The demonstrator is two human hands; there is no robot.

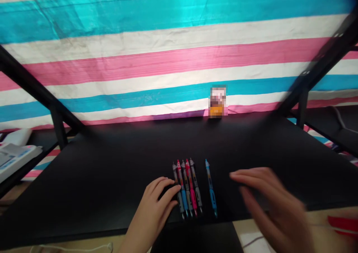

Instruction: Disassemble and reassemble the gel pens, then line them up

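Several click pens [187, 187] with grey, blue and pink grips lie side by side on the black tabletop, clips toward the far side. My left hand [158, 199] rests at the left of this row, fingers extended, fingertips at the leftmost grey pen [179, 195]; whether they press on it I cannot tell. A blue pen [211, 189] lies by itself a little to the right of the row. Farther right, my right hand [274, 204] is in the air over the table's front edge, blurred, with thumb and fingers apart and nothing between them.
The black tabletop [125, 152] has slanted black frame bars [33, 81] on both sides. A small pixelated item [217, 102] stands at its back edge before a striped sheet [167, 66]. A white device [16, 158] is at the left, a red object [342, 223] at lower right.
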